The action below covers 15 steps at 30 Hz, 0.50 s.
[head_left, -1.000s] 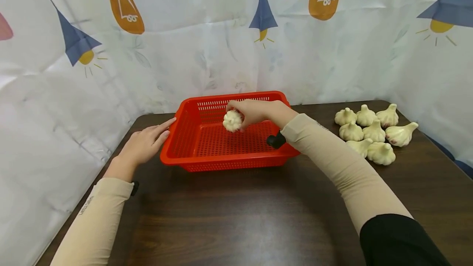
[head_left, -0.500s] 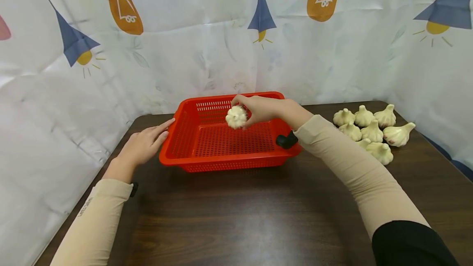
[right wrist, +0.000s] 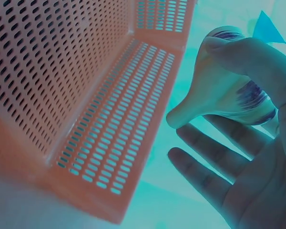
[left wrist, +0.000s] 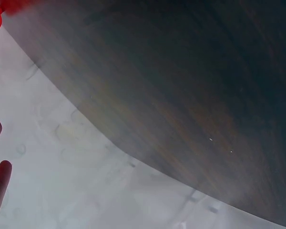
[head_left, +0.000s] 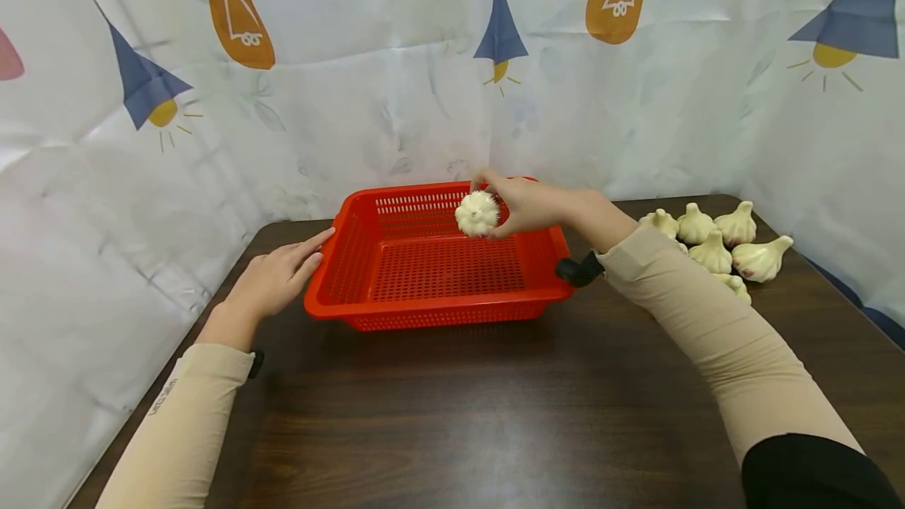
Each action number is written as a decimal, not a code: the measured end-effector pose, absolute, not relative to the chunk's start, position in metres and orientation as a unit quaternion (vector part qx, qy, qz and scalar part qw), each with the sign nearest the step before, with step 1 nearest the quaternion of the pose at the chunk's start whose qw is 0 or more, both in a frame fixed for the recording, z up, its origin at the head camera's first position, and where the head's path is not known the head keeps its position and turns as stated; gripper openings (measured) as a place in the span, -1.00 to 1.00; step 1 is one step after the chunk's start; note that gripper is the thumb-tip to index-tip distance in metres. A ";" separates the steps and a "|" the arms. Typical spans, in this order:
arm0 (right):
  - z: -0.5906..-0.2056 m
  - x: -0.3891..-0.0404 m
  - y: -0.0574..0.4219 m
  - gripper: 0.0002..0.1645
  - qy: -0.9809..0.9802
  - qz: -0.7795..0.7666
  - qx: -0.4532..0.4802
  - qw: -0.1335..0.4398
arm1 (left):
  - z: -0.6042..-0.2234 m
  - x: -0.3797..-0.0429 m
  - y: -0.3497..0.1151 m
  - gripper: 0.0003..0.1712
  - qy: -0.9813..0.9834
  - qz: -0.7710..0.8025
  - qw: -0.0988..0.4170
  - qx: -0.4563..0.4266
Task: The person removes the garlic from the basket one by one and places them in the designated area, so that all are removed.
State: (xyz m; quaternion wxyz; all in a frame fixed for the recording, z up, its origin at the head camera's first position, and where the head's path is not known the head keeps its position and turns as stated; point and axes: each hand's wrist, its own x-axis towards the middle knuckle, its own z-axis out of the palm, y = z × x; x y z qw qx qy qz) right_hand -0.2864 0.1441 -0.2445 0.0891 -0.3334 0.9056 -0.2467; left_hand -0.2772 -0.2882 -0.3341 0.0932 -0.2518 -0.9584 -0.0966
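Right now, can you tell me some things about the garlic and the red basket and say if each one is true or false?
1. The right hand holds a garlic bulb above the red basket. True.
2. The left hand grips a garlic bulb too. False: it lies flat on the table with its fingertips at the basket's left rim and holds nothing.
3. More garlic bulbs sit on the table to the right of the basket. True.
4. The basket is full of garlic. False: nothing lies on its floor.
5. The basket is blue. False: it is red.
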 end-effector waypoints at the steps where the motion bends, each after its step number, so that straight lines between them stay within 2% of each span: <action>1: -0.244 -0.285 0.146 -0.24 0.905 -0.248 -0.333 0.089 | -0.334 -0.277 -0.288 -0.36 -0.958 -0.097 0.094 -0.254; 15: -0.231 -0.261 0.184 -0.19 0.898 -0.267 -0.343 0.071 | -0.332 -0.277 -0.289 -0.36 -0.958 -0.099 0.093 -0.252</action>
